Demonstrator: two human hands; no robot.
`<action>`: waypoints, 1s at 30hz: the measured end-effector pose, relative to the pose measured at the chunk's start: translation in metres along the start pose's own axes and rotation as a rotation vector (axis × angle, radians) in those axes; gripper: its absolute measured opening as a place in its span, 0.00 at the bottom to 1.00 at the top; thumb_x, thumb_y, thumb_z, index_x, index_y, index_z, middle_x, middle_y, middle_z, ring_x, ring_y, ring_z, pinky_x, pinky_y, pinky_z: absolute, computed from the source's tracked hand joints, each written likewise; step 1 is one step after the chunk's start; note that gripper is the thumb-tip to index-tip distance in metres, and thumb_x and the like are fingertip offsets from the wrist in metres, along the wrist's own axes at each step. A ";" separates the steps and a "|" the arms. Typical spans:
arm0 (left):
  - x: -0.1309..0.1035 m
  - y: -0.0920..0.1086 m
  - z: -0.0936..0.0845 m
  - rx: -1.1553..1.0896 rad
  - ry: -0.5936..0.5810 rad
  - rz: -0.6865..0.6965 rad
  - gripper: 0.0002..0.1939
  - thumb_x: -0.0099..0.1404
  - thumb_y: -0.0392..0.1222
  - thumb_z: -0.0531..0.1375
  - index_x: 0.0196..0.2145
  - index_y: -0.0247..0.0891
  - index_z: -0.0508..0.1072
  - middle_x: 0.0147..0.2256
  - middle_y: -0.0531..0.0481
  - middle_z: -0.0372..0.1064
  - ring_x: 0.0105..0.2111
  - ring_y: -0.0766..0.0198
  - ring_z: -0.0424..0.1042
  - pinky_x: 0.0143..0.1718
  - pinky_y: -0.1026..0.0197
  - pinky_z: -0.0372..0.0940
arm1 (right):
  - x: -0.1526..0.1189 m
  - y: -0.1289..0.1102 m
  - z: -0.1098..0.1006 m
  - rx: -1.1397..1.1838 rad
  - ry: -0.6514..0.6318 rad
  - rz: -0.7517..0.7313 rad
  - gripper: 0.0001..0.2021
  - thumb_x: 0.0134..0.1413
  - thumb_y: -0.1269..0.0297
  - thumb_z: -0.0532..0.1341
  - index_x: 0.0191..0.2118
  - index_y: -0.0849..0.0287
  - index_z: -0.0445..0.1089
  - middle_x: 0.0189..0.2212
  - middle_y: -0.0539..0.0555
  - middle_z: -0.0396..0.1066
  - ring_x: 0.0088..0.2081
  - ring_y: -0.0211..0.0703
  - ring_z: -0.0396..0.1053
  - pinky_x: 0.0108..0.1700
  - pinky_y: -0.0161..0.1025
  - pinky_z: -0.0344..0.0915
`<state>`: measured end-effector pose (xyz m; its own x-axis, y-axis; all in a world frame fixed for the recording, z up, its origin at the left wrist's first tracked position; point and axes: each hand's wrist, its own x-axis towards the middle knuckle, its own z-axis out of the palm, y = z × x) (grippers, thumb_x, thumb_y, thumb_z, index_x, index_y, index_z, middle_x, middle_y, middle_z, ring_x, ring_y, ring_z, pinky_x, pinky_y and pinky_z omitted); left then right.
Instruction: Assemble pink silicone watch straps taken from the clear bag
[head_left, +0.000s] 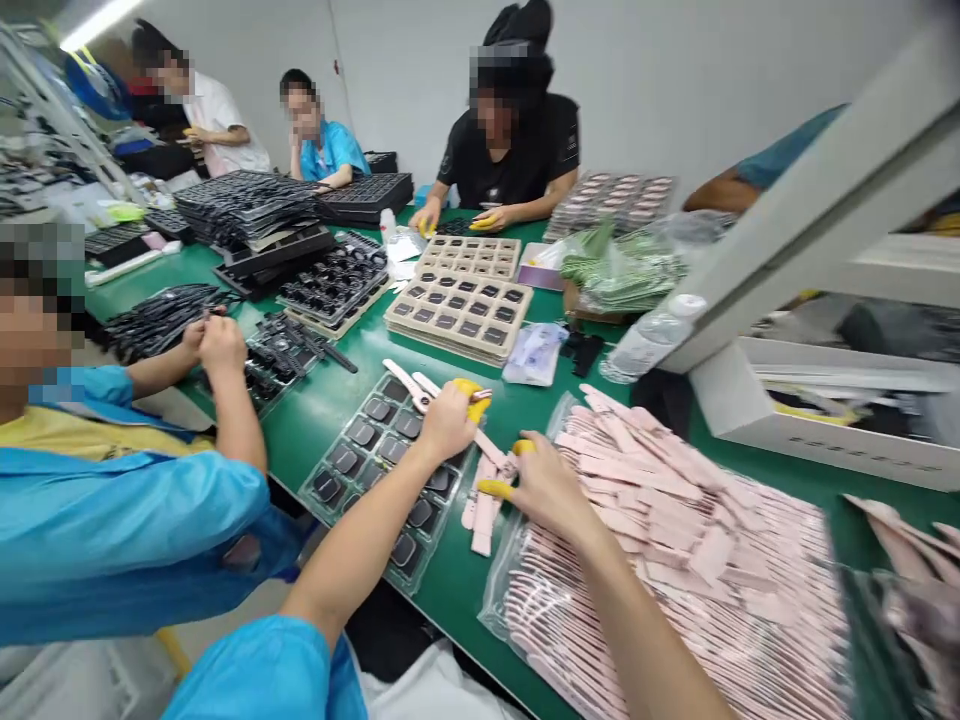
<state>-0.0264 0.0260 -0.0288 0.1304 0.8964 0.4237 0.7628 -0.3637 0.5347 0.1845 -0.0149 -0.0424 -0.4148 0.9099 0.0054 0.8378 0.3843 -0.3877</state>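
My left hand (448,424), with yellow finger covers, is closed above a clear tray. A small pinkish end shows at its fingertips, apparently a pink watch strap (481,397); most of it is hidden. Dark square watch bodies (363,432) sit in the compartments of the clear tray (307,492), and pale pink straps lie across its far edge. My right hand (546,485), also in yellow finger covers, has thumb and forefinger apart around the ends of a few loose pink straps (484,515) on the table. Under its forearm spreads a large pile of pink straps (675,510) on clear plastic.
Beige trays (450,345) of dark pieces stand ahead on the green table (341,385). A bottle (652,335) and a white box (832,425) are at right, near a slanted white post (795,190). At left, a co-worker in blue (127,530) handles black straps (161,320); others sit opposite.
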 end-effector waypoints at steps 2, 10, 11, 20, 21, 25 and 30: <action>-0.001 0.002 0.001 0.013 -0.035 -0.006 0.09 0.72 0.37 0.57 0.48 0.35 0.72 0.46 0.38 0.73 0.51 0.49 0.71 0.54 0.47 0.70 | 0.001 0.005 0.005 -0.012 0.043 -0.031 0.26 0.51 0.41 0.69 0.42 0.59 0.67 0.58 0.75 0.66 0.60 0.71 0.65 0.58 0.57 0.64; -0.001 0.011 -0.002 0.032 -0.089 -0.012 0.08 0.73 0.39 0.58 0.47 0.36 0.74 0.46 0.40 0.75 0.50 0.50 0.73 0.53 0.50 0.71 | 0.007 0.017 -0.004 0.150 -0.034 -0.087 0.13 0.57 0.51 0.60 0.30 0.51 0.59 0.29 0.54 0.70 0.34 0.55 0.70 0.36 0.45 0.62; -0.001 0.012 -0.002 0.000 -0.097 -0.022 0.08 0.73 0.40 0.58 0.47 0.36 0.74 0.46 0.40 0.75 0.49 0.51 0.73 0.52 0.51 0.71 | 0.006 0.017 -0.009 0.224 -0.064 -0.064 0.12 0.57 0.51 0.60 0.31 0.52 0.60 0.28 0.53 0.70 0.32 0.53 0.70 0.35 0.44 0.62; 0.009 0.010 0.003 -0.349 -0.134 -0.256 0.03 0.70 0.40 0.61 0.39 0.38 0.72 0.38 0.47 0.75 0.39 0.58 0.76 0.43 0.58 0.69 | 0.010 0.004 -0.058 1.119 0.243 0.143 0.23 0.44 0.43 0.74 0.37 0.55 0.73 0.36 0.53 0.75 0.38 0.48 0.72 0.43 0.45 0.71; 0.010 0.009 0.004 -0.386 -0.122 -0.276 0.04 0.70 0.40 0.62 0.40 0.38 0.71 0.38 0.47 0.75 0.39 0.59 0.76 0.42 0.59 0.69 | 0.013 0.004 -0.060 1.234 0.294 0.187 0.25 0.42 0.41 0.75 0.37 0.55 0.72 0.34 0.52 0.74 0.36 0.46 0.72 0.43 0.44 0.72; 0.008 0.016 0.004 -0.621 -0.145 -0.316 0.08 0.72 0.43 0.60 0.45 0.39 0.65 0.42 0.46 0.76 0.34 0.64 0.76 0.36 0.62 0.70 | 0.013 -0.002 -0.064 1.599 0.381 0.281 0.28 0.39 0.37 0.76 0.34 0.54 0.70 0.27 0.47 0.70 0.29 0.40 0.71 0.34 0.39 0.73; 0.003 0.031 0.005 -0.677 -0.271 -0.188 0.08 0.75 0.44 0.55 0.48 0.40 0.61 0.43 0.45 0.75 0.32 0.67 0.74 0.35 0.62 0.72 | 0.011 -0.022 -0.062 1.812 0.152 0.258 0.27 0.45 0.36 0.73 0.35 0.53 0.66 0.21 0.43 0.66 0.16 0.33 0.56 0.17 0.32 0.56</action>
<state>0.0006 0.0182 -0.0144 0.2548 0.9578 0.1327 0.2432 -0.1963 0.9499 0.1835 -0.0038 0.0234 -0.2346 0.9562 -0.1749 -0.5422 -0.2780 -0.7929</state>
